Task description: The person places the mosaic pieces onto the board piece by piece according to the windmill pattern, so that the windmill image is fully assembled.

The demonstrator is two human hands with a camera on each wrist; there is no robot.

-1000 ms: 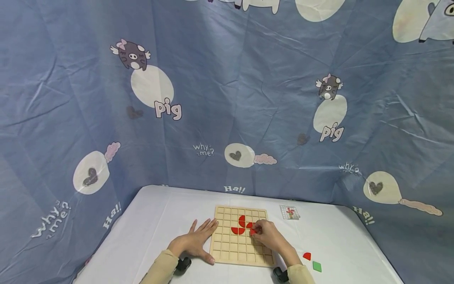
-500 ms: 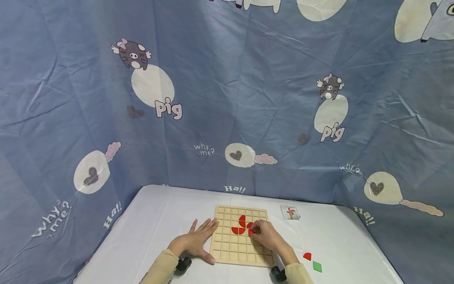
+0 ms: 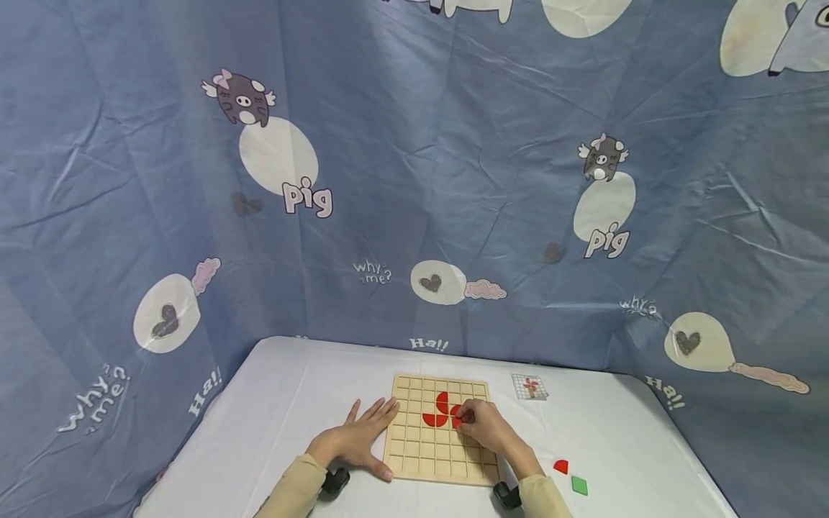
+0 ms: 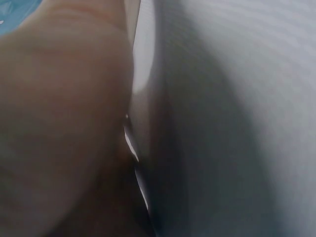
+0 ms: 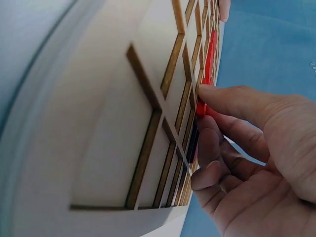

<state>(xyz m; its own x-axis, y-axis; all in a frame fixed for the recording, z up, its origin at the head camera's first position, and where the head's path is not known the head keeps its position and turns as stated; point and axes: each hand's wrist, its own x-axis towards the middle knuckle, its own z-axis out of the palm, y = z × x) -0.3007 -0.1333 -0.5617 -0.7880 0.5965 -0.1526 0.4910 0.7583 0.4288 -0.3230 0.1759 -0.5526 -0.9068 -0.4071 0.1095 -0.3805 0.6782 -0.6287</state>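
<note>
R hand (image 3: 487, 426) pinches red pc (image 3: 456, 423), lower ctr of frame, prob for fine ctrl. L hand (image 3: 358, 439) fingers wide at left edge of board (image 3: 414, 467), likely bracing it.

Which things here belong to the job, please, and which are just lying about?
Likely the job:
pale wooden grid board
red quarter-circle pieces
right hand, pinching a red piece
small white grid-printed card
loose red quarter-circle piece
flat green four-sided tile

Just there, apparently:
blue pig-print cloth backdrop
white tablecloth
</note>
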